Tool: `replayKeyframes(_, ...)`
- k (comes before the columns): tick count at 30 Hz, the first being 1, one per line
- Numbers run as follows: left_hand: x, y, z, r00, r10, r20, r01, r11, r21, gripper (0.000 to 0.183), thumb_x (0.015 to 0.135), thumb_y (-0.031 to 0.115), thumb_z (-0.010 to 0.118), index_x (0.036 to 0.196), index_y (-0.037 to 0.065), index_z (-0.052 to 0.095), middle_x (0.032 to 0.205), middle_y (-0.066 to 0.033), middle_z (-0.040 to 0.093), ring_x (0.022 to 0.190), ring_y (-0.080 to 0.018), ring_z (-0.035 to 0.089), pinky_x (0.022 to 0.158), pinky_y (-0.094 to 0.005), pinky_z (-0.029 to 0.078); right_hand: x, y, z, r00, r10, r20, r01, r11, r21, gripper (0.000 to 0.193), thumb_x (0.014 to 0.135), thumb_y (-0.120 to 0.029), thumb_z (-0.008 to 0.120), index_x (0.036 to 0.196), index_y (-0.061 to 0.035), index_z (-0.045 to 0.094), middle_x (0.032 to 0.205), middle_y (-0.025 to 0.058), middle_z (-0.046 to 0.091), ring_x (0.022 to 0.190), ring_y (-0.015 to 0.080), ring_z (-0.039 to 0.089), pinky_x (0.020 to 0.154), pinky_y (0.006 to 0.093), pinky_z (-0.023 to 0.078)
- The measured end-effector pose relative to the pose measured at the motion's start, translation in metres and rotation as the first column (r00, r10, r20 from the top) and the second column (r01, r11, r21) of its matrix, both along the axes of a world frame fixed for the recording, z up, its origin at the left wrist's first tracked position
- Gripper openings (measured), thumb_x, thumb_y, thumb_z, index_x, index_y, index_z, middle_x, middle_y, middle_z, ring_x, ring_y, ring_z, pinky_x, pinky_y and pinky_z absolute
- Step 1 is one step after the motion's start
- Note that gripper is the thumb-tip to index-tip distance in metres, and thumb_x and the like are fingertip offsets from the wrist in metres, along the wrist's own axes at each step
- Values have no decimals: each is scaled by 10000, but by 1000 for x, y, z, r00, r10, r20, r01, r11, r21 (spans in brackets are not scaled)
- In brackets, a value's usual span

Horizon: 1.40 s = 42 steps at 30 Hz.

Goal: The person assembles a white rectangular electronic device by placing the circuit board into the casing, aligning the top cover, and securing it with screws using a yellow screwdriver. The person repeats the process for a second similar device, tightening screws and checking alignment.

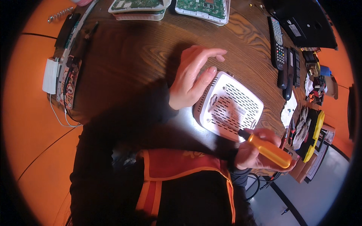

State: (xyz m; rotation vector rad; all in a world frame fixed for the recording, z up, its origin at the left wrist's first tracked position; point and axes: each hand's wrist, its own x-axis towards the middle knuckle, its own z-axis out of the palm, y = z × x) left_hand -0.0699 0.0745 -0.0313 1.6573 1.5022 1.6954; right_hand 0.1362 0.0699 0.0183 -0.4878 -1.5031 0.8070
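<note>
A white vented electronics box [233, 106], looking like a router with its slotted underside up, lies on the wooden table in front of me. My left hand [192, 77] is at its far left edge, the thumb against the corner and the fingers loosely stretched over the table. In my right hand [260, 150] is a screwdriver [269, 150] with an orange-yellow handle. Its dark shaft points up and left over the near edge of the box. Whether the tip sits in a screw hole I cannot tell.
Green circuit boards lie in white plastic trays [141, 9] at the far edge. A remote control [277, 41] and a black handset [289, 75] are to the right, beyond the box. Farther right are a black-and-yellow case [313, 135] and loose tools. A power strip [71, 83] runs along the left.
</note>
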Motion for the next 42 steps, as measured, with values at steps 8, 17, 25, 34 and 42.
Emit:
replayKeyframes(8,-1,0,-4,1000,-4,-31,5,1000,14,418,923,279,369,1177,-24,503,1014,-127,582,988,-216,543,906,-324,375,5,0,3,957,191,217,-201,979,26,592,757,-94,718,1240,-98,374,854,169,546,658,269,602,556,358,577)
replayKeyframes(17,6,3,-8,992,-17,128,11,999,43,317,906,246,465,1149,55,532,954,-50,602,937,-205,510,918,-337,293,10,5,8,861,193,470,-287,949,134,769,821,-135,644,1379,-291,139,805,170,521,544,245,552,477,318,527)
replayKeyframes(25,1,2,-8,999,-49,21,49,999,12,411,936,293,375,1176,-18,497,1004,-132,575,971,-212,561,882,-316,413,11,-2,16,824,276,495,-245,961,-128,473,791,-188,692,1115,45,438,909,167,548,729,292,613,695,391,541)
replayKeyframes(34,1,2,-7,998,-49,26,49,999,8,429,935,320,377,1162,-20,507,988,-125,582,968,-211,558,888,-314,401,-2,-6,11,950,290,115,-271,950,-156,614,749,-77,729,1255,-111,382,1031,259,570,846,336,640,774,392,523)
replayKeyframes(42,1,2,-5,999,-46,12,46,999,9,420,930,312,380,1150,-18,518,972,-122,588,958,-208,557,887,-315,393,4,0,22,905,189,380,-178,982,-65,792,744,-54,728,1304,-276,214,929,261,609,813,325,640,765,422,521)
